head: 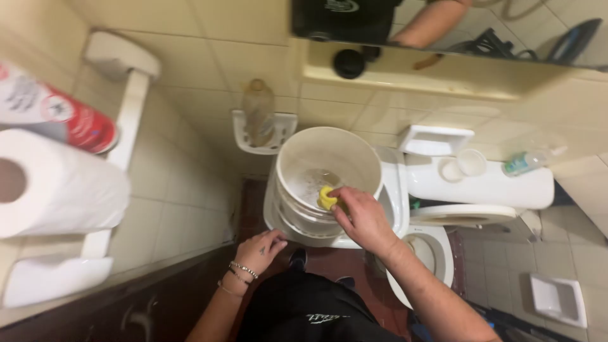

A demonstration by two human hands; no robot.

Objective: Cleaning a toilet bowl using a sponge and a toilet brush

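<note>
a big roll of white paper towel [57,183] fills the left edge nearest the lens, with a red and white spray can [54,111] lying just behind it on a white wall rack [130,101]. below, the person's dark shirt [310,313] and both forearms reach forward. the right hand [362,218] is inside the mouth of a white bucket [329,155], fingers pinched together on a small yellow sponge [327,197] pressed against the bucket's inner wall near the front rim. the bucket sits in a white sink basin [396,190]. the left hand [261,249], bracelets on the wrist, rests on the basin's front left edge with its fingers loosely curled, holding nothing. a plastic bottle [258,114] stands in a white wall holder [278,130] behind the bucket. to the right are a toilet cistern [494,187] with a small clear bottle [525,161] lying on top, and the open toilet bowl [430,253] just beside the right forearm.
</note>
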